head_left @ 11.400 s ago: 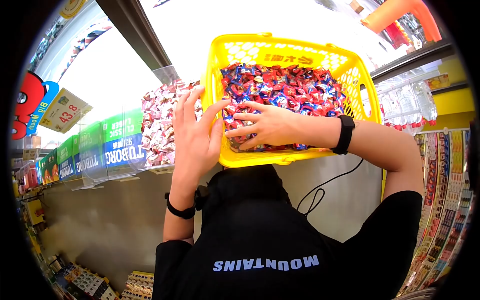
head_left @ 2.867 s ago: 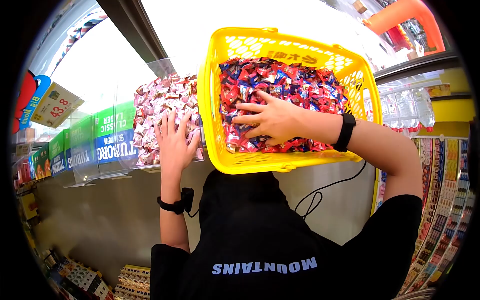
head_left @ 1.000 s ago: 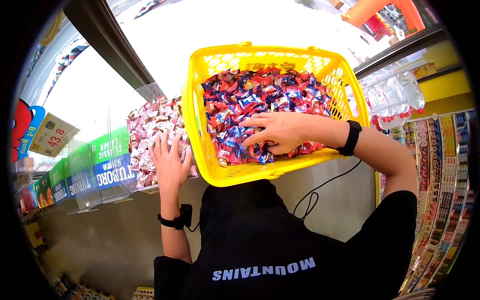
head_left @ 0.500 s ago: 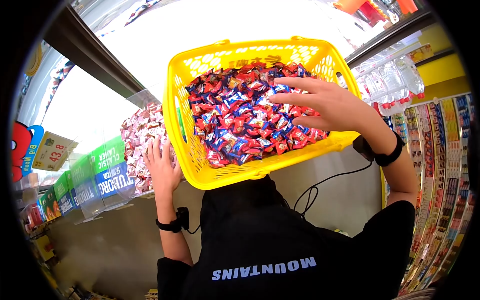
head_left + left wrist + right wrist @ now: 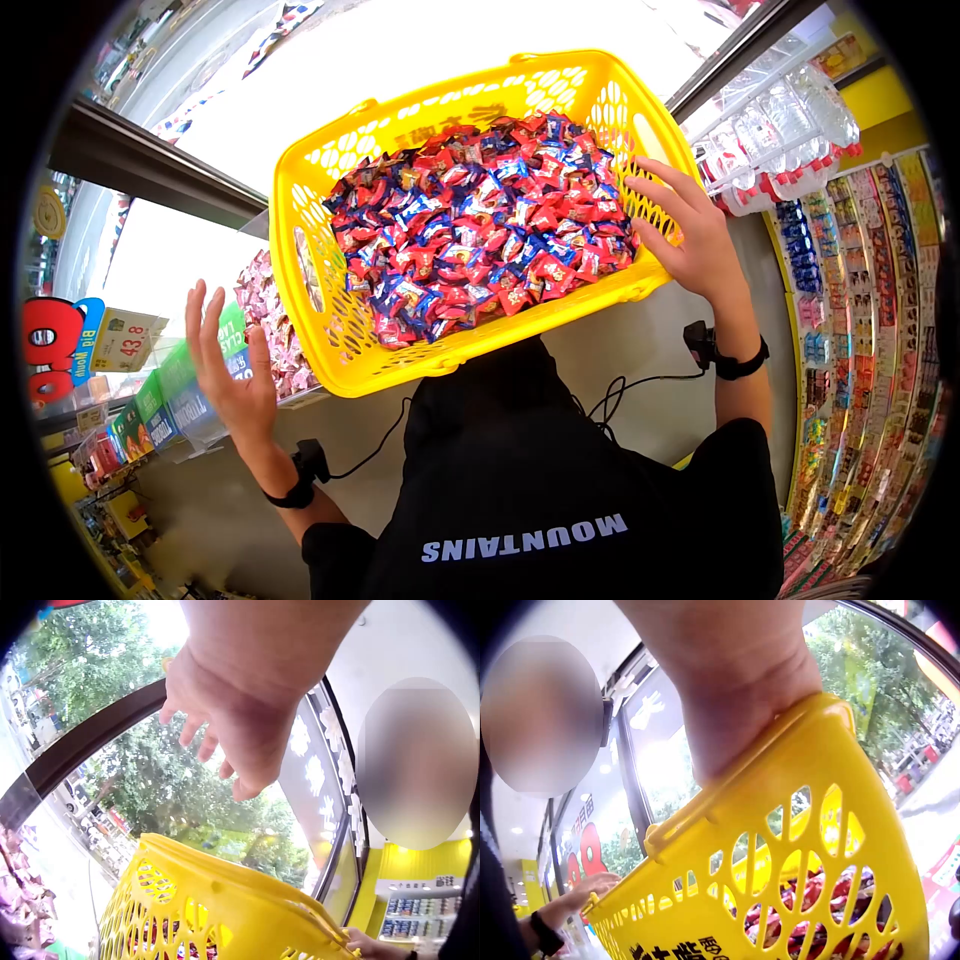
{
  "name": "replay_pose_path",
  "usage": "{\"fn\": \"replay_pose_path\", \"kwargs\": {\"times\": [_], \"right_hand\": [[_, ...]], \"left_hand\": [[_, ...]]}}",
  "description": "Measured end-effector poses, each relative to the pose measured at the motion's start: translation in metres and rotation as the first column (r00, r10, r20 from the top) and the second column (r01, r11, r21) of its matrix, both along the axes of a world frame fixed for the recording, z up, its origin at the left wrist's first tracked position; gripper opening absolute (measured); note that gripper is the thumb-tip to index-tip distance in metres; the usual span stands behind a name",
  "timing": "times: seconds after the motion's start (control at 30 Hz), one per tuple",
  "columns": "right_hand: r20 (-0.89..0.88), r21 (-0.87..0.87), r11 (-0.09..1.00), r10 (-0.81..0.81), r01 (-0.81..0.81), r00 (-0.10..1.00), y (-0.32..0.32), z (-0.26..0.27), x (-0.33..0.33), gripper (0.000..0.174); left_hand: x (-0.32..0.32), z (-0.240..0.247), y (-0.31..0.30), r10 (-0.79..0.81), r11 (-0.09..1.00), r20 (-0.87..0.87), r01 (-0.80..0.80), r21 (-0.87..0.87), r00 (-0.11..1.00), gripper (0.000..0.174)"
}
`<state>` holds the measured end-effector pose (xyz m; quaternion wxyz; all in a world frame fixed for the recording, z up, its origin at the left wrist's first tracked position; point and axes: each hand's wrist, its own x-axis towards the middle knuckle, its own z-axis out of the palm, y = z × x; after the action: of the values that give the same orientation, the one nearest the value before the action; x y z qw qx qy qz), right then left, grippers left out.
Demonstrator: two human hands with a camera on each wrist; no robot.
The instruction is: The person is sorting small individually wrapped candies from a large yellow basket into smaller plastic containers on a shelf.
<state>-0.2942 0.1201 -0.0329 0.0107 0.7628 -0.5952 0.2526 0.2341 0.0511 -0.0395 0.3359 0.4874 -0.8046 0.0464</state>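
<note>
A yellow plastic shopping basket holds a broad heap of red and blue wrapped candies. My right hand is at the basket's right end, its spread fingers reaching over the rim beside the handle slot. In the right wrist view the basket's rim hides those fingers. My left hand is raised off the basket's left end, fingers spread and holding nothing. It hangs above the rim level in the left wrist view. Pink wrapped candies lie between the left hand and the basket.
Green and blue beer cartons line the shelf at left, near a price sign. Bottled water stands at right, above racks of small packets. A window lies behind the basket. Cables run from both wrist cameras.
My right hand has left the candies for the basket's right rim. My left hand has lifted off the pink candies and swung left. The basket appears turned and farther left in view.
</note>
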Motion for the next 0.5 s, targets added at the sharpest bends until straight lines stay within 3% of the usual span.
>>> {"fn": "replay_pose_path", "kwargs": {"times": [0.17, 0.3, 0.4, 0.5], "right_hand": [[0.172, -0.072, 0.997, 0.050, -0.038, 0.984, -0.001, -0.011, -0.002, 0.043], [0.186, -0.138, 0.990, 0.060, -0.034, 0.981, -0.002, -0.014, -0.003, 0.043], [0.288, -0.245, 0.969, 0.042, 0.032, 0.957, -0.002, -0.012, -0.007, 0.041], [0.428, -0.340, 0.930, 0.021, 0.139, 0.903, -0.003, -0.016, -0.012, 0.043]], "left_hand": [[-0.059, 0.085, -0.023, -0.170, 0.972, 0.227, 0.201, -0.120, 0.959, 0.054], [-0.124, 0.140, -0.050, -0.325, 0.908, 0.361, 0.395, -0.138, 0.874, 0.056], [-0.183, 0.161, -0.080, -0.473, 0.844, 0.329, 0.528, -0.098, 0.817, 0.054], [-0.258, 0.149, -0.094, -0.623, 0.778, 0.230, 0.622, 0.086, 0.748, 0.053]]}}
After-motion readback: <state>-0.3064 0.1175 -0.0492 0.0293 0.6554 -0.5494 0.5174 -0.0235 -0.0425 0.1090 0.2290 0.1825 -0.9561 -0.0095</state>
